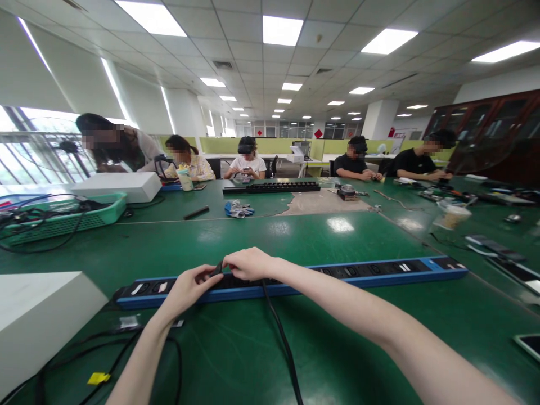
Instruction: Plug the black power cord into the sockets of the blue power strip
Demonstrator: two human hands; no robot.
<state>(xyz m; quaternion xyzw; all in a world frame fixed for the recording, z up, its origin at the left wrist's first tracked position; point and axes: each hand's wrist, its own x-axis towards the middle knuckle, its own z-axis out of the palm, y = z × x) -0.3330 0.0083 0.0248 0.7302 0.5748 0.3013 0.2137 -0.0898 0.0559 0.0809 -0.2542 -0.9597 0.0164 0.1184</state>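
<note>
A long blue and black power strip [379, 271] lies across the green table [261, 349] in front of me. My left hand [192, 287] and my right hand [248, 263] meet over its left half, fingers pinched on a small black plug [218, 269] at a socket. A black cable [280, 332] runs from under my right hand toward me. Which hand carries the plug's weight is unclear; both touch it.
A white box [37, 315] stands at my near left, with black cables [105, 349] and a yellow tag [98, 378] beside it. A green basket [63, 216] of wires sits far left. Another power strip [272, 187] and several seated people are at the far side. Phones [506, 264] lie right.
</note>
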